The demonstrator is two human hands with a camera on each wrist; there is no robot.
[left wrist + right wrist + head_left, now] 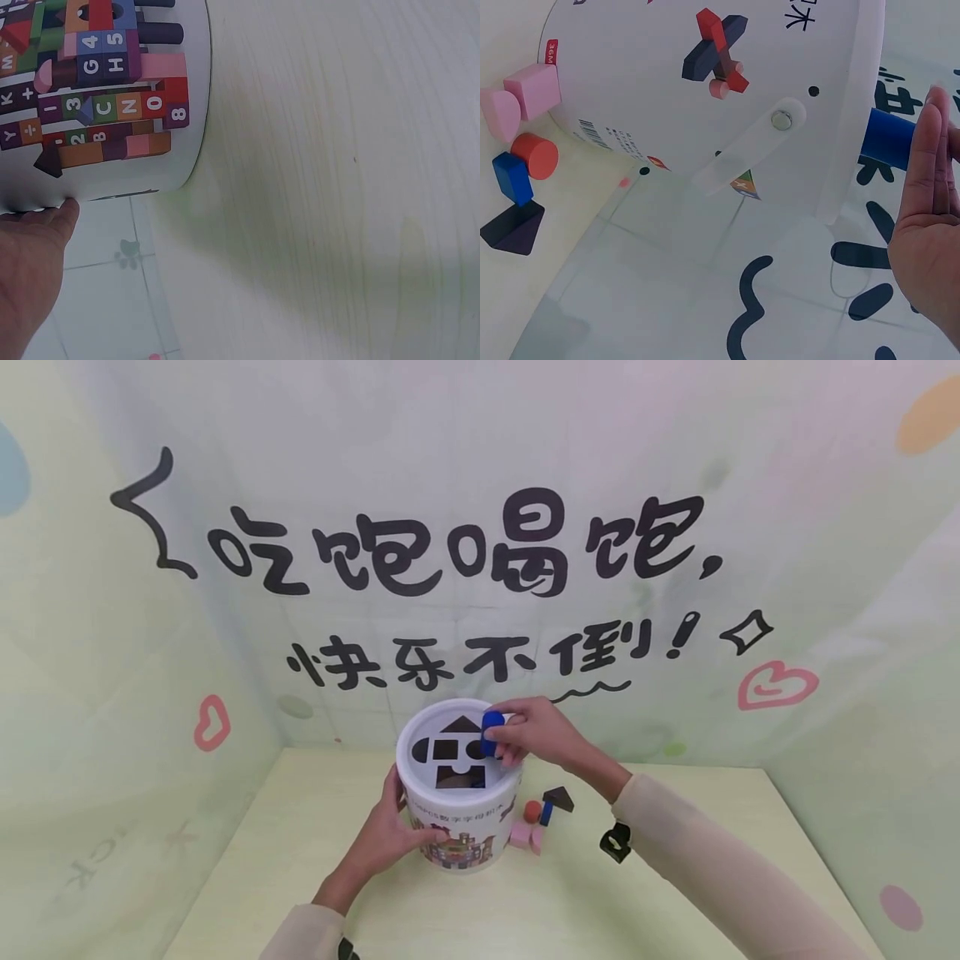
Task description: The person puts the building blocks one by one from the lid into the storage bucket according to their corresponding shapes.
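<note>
A white bucket (480,827) printed with toy blocks stands on the table, its lid (417,778) cut with a triangle, a half-round, a square, a round and a notched hole. My left hand (390,831) holds the bucket's left side, thumb on the front; part of the same hand (30,270) shows below the bucket in the left wrist view. My right hand (551,735) pinches a blue cylinder block (492,732) at the lid's right side, by the round hole. In the right wrist view the cylinder (889,139) sticks out from the fingers toward the rim; its far end is hidden.
Right of the bucket lie loose blocks: an orange-red cylinder (536,155), a blue block (512,178), a dark triangular block (514,226), a pink block (534,91) and a pink rounded one (499,114). A printed backdrop (480,443) encloses the table's (637,877) back and sides.
</note>
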